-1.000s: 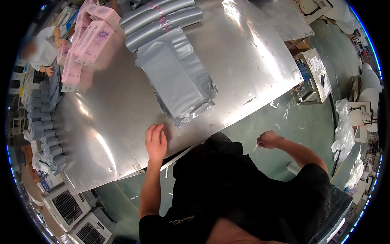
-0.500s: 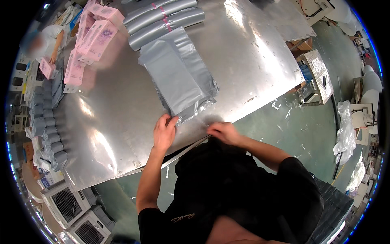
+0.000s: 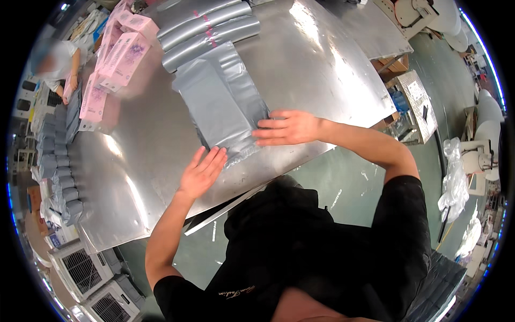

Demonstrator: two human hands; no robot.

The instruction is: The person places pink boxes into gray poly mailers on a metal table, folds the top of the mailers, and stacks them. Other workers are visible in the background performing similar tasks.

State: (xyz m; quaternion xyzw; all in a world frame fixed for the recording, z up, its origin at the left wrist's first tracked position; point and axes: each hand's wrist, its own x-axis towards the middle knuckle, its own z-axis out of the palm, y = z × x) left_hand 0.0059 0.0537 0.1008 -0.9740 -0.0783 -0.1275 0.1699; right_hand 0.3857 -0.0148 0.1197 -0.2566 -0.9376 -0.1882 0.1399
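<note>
A flat stack of grey plastic mailing bags (image 3: pixel 217 102) lies on the metal table, its near end toward me. My left hand (image 3: pixel 203 173) rests at the near left corner of the stack, fingers stretched out. On the stack's right edge lies my right hand (image 3: pixel 287 127), its fingers spread and pointing left across the bags. Neither hand grips anything. Just beyond the stack are several rolled bundles of grey bags (image 3: pixel 214 35) with pink marks along them.
Pink printed boxes (image 3: pixel 126 56) are piled at the table's far left, near another person (image 3: pixel 56 61). The metal table (image 3: pixel 145 155) has its near edge just before me. Folded grey bundles (image 3: pixel 63 161) line the left side; a metal-topped stand (image 3: pixel 417 107) is at right.
My right hand has moved from the table's near edge up onto the bags' right side and opened. My left hand has shifted slightly left and flattened. The stack's near end looks straighter.
</note>
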